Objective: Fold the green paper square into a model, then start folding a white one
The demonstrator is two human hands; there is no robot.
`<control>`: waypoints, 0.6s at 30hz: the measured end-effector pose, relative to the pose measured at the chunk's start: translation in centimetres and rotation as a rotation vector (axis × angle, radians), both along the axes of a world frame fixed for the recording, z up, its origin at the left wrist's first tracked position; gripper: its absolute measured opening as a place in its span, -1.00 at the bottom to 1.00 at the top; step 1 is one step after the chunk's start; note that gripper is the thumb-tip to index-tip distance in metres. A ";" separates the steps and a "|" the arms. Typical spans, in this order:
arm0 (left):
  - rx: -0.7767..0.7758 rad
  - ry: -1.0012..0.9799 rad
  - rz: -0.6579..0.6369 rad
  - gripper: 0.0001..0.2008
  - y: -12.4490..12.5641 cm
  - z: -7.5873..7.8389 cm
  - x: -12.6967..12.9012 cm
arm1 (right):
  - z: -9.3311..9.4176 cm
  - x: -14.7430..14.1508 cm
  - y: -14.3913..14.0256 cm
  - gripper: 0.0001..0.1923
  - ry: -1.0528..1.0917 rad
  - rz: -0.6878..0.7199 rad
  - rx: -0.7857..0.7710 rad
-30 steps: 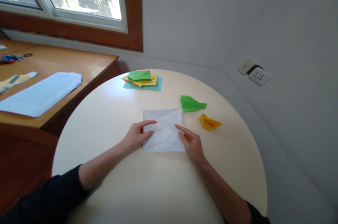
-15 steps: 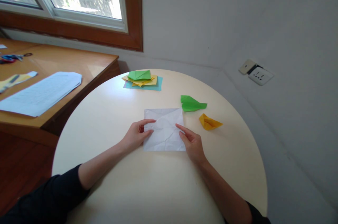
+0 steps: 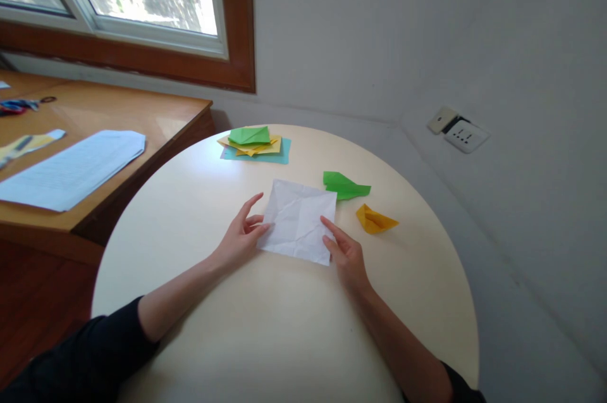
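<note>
A white square sheet of paper (image 3: 300, 223) with many crease lines lies turned slightly askew on the round table (image 3: 265, 321). My left hand (image 3: 244, 226) is at its left edge, thumb touching the sheet and index finger raised away from it. At the right edge, my right hand (image 3: 347, 254) holds the paper, its index finger and thumb on top and its other fingers out of sight. Just beyond the sheet's right corner is a green folded paper (image 3: 345, 186). A yellow-orange folded paper (image 3: 374, 219) sits right of it.
Towards the table's far edge rests a stack of coloured paper (image 3: 283, 153) with a green folded piece (image 3: 250, 135) on top. To the left, a wooden desk (image 3: 156, 105) carries printed sheets (image 3: 80, 169) and scissors (image 3: 19, 105). A wall socket (image 3: 466, 136) is on the right.
The white sheet has turned clockwise and shifted slightly away from me. My left index finger has lifted off the paper; my right hand has stayed at its right edge.
</note>
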State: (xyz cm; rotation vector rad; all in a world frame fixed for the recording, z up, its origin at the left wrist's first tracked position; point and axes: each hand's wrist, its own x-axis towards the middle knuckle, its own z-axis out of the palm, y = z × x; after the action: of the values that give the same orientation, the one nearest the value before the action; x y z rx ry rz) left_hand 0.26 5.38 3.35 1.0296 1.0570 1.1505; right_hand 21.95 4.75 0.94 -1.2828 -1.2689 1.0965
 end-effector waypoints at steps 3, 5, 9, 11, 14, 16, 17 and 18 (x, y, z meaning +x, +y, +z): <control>-0.014 -0.082 -0.014 -0.25 0.1 -0.1 -0.2 | -0.1 0.0 0.0 -0.48 0.013 -0.004 0.049; -0.011 -0.176 -0.030 -0.24 0.1 0.0 -0.2 | -0.2 0.1 0.1 -0.46 0.030 0.007 0.064; 0.036 -0.312 -0.069 -0.31 0.1 0.1 -0.1 | -0.3 0.1 0.0 -0.38 0.060 0.021 0.078; 0.038 -0.343 -0.095 -0.46 0.1 0.1 -0.1 | -0.2 0.0 -0.1 -0.35 0.070 0.034 0.068; 0.003 -0.375 -0.167 -0.63 0.1 -0.3 0.0 | -0.3 -0.2 -0.1 -0.30 0.072 0.071 0.054; -0.015 -0.386 -0.237 -0.62 0.1 -0.7 0.1 | -0.7 -0.3 -0.1 -0.27 0.061 0.103 0.061; -0.019 -0.385 -0.267 -0.60 0.0 -0.8 0.2 | -0.9 -0.3 -0.1 -0.27 0.052 0.121 0.069; -0.020 -0.379 -0.291 -0.59 -0.1 -1.0 0.2 | -1.0 -0.2 -0.1 -0.26 0.037 0.141 0.080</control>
State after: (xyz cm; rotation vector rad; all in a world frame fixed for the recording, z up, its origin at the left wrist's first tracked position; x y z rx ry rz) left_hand 0.50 5.32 2.32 0.8724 0.5962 1.0405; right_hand 21.70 4.64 -0.07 -1.1225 -1.3777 1.1512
